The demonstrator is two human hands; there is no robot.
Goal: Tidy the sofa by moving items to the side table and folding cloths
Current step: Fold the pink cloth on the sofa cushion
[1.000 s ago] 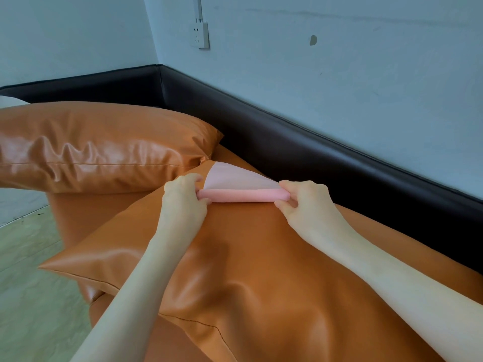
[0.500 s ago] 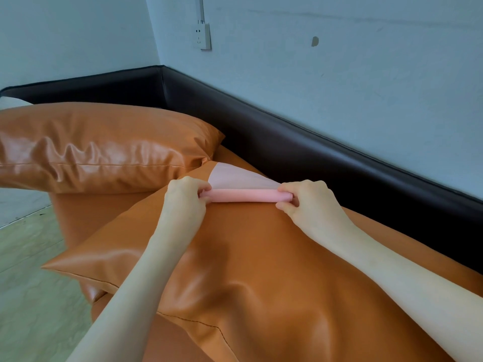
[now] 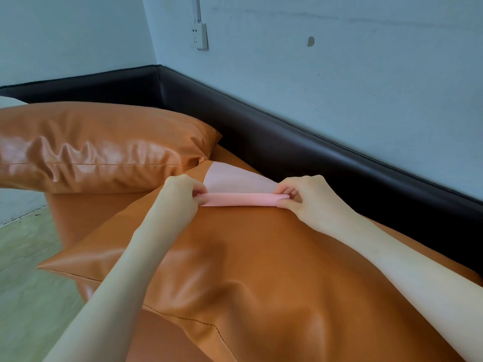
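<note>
A pink cloth (image 3: 235,182) lies on the big orange leather cushion (image 3: 248,270) in front of me, its near edge rolled into a thin fold. My left hand (image 3: 180,197) pinches the left end of that fold. My right hand (image 3: 305,195) pinches the right end, fingers curled over it. The far part of the cloth spreads flat toward the cushion's corner.
A second orange cushion (image 3: 99,147) lies at the back left on the sofa seat. The black sofa back (image 3: 287,142) runs along the wall to the right. A wall socket (image 3: 200,35) sits above. Green floor (image 3: 26,257) shows at the left.
Both hands have kept hold of the pink fold and shifted slightly toward me; the rolled edge looks a little flatter and the cloth behind it more stretched.
</note>
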